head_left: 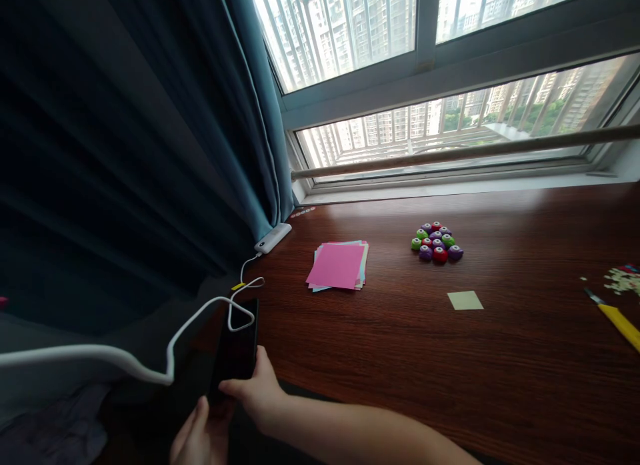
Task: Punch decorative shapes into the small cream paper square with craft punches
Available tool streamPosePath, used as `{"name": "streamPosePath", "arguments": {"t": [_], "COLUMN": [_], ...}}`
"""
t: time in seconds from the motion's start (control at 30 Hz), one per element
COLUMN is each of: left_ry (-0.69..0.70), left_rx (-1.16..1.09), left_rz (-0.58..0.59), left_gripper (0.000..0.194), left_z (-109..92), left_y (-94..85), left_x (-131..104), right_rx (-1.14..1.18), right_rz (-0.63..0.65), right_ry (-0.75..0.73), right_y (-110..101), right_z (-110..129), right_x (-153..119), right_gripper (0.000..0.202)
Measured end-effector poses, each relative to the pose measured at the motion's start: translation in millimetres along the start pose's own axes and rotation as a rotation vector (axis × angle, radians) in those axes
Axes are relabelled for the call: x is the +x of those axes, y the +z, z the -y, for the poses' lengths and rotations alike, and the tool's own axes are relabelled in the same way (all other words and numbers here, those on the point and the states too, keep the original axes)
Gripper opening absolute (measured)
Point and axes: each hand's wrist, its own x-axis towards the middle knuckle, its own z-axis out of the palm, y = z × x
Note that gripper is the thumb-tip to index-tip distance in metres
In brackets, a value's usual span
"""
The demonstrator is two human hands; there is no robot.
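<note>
A black smartphone [234, 355] with a dark screen lies at the left edge of the wooden desk, its lower end held in both hands. My right hand [260, 390] is closed on its right side, thumb over the face. At the bottom left corner of the phone, my left hand [196, 433] grips it; part of that hand is cut off by the frame. A white cable [200, 311] loops over the upper part of the phone.
A white power bank or phone [273, 239] sits by the blue curtain [235, 118]. On the desk [400, 331] lie a stack of coloured paper [337, 265], several small eye-like toys [438, 243], a pale paper square [465, 300], a yellow utility knife [620, 325] and small pale pieces [623, 280].
</note>
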Motion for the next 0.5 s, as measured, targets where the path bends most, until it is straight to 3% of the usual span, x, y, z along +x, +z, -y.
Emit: {"name": "streamPosePath", "arguments": {"t": [0.23, 0.5], "left_ry": [-0.026, 0.080], "left_rx": [-0.022, 0.059], "left_rz": [-0.027, -0.034], "left_gripper": [0.019, 0.033], "left_z": [-2, 4], "left_y": [7.0, 10.9], "left_x": [-7, -14], "right_rx": [-0.026, 0.011], "right_rz": [-0.082, -0.088], "right_ry": [-0.046, -0.029], "right_y": [-1, -5], "right_z": [-3, 0], "right_x": [1, 1], "right_gripper": [0.050, 0.050]}}
